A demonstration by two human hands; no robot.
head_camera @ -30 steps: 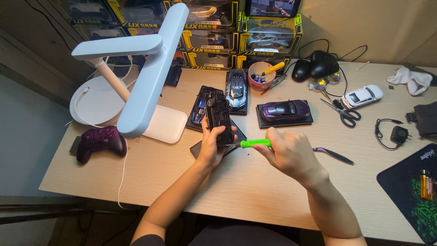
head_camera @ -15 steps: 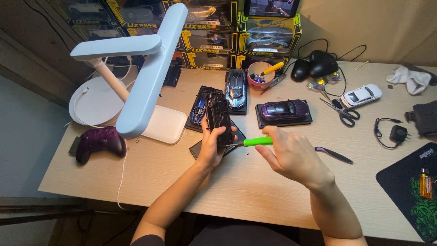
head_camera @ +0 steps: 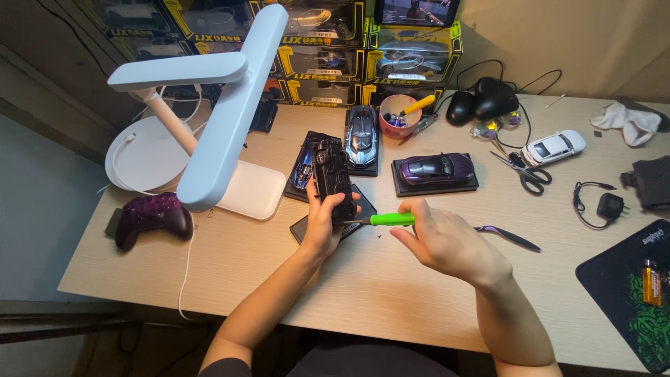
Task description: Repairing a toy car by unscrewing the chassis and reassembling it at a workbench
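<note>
- Wooden table (head_camera: 391, 293) under warm light, boxed model cars stacked along the back wall.
- Left hand (head_camera: 326, 222) is wrapped around a black toy car chassis (head_camera: 333, 180), tilted up off the table with its underside facing the person, probably so the bottom is easy to get at.
- Right hand (head_camera: 447, 241) pinches a green-handled screwdriver (head_camera: 387, 219) between thumb and fingertips, shaft level, tip meeting the chassis low down, just beside the left thumb.
- Directly under the left hand: a dark display base (head_camera: 307, 229), flat on the table.
- Beyond the left hand: a blue-grey model car (head_camera: 362, 132) on its stand; beyond the right, a purple model car (head_camera: 435, 168).
- Just past the right hand lies a dark purple tool (head_camera: 508, 237), near but not touching.
- Off to the left-hand side, a big white desk lamp (head_camera: 223, 112) leans over the work, its arm close to the chassis; a purple game controller (head_camera: 150, 216) sits well apart.
- Scissors (head_camera: 525, 171) and a white model car (head_camera: 553, 147) lie farther right.
</note>
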